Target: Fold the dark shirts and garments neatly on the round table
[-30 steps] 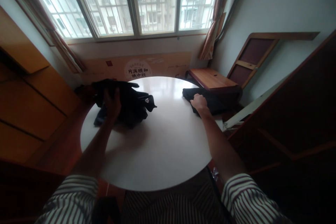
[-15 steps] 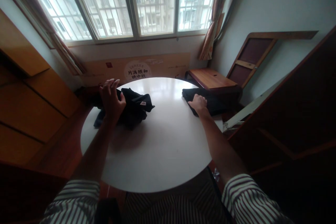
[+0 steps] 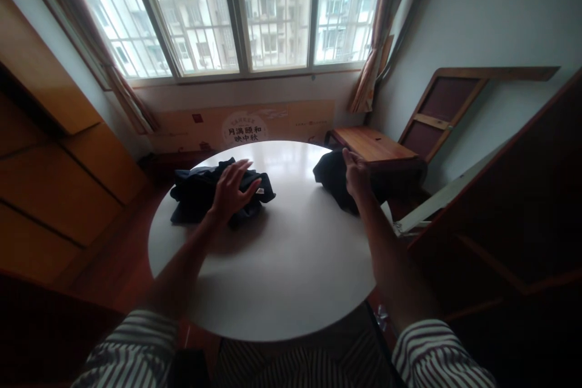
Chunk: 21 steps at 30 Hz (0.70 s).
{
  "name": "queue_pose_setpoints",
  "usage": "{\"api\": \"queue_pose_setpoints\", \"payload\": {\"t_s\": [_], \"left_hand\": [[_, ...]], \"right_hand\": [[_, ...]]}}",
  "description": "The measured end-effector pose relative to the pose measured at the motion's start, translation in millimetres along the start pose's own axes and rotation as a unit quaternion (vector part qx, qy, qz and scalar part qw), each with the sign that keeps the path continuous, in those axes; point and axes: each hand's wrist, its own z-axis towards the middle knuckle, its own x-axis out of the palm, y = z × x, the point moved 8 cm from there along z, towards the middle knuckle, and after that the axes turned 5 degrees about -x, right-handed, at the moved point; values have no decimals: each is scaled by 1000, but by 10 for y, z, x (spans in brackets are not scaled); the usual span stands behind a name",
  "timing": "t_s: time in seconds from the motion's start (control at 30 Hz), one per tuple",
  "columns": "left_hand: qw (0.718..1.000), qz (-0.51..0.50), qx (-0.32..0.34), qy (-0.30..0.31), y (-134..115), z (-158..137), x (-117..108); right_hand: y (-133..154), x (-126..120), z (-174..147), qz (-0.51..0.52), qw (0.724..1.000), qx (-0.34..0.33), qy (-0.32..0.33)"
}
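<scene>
On the left of the round white table (image 3: 282, 267) lies a crumpled heap of black clothing (image 3: 195, 191) with a small white label. Over the heap's right part is my left hand (image 3: 230, 194), fingers stretched out and apart; whether it touches the cloth I cannot tell. At the table's right side my right hand (image 3: 357, 173) is closed on a folded black garment (image 3: 331, 179), thumb on top. The garment's left part sags towards the tabletop, and its far right part is hidden behind my hand and forearm.
A low wooden stool (image 3: 375, 144) stands beyond the table's right edge, near a wooden frame (image 3: 436, 115) against the wall. Brown cabinets (image 3: 59, 194) flank the left. A printed cardboard panel (image 3: 291, 121) leans below the window. A dark wooden panel (image 3: 509, 224) rises at the right.
My left hand has moved right and lowered over the clothing heap. My right hand, which lay flat on the folded garment, now grips it and has raised part of it, bending its shape.
</scene>
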Motion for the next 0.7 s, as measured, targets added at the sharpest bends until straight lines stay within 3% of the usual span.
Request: {"api": "queue_pose_setpoints", "payload": {"t_s": [0.1,0.23,0.3,0.37,0.43,0.57,0.63,0.7], "left_hand": [[992,-78,66,77,-445,-115,211],[963,-142,61,219,-691,-313,601],[948,-145,41,279,-683,-402,763],[936,-160,32,311,-662,-450,848],[934,-206,-1,293,-598,-413,838],[938,-290,-157,104,-196,-116,567],[923,-310,-229,-9,75,101,344],[897,-334,-272,-98,327,389,94]], "right_hand": [[278,316,-206,205,967,-6,150],[646,878,-739,235,886,-43,397],[740,1042,-922,230,854,-61,463],[750,1046,-887,251,865,-60,430],[681,922,-713,313,888,-33,335],[368,544,-340,430,895,20,119],[187,377,-218,411,911,19,30],[37,319,-156,367,930,24,-4]]}}
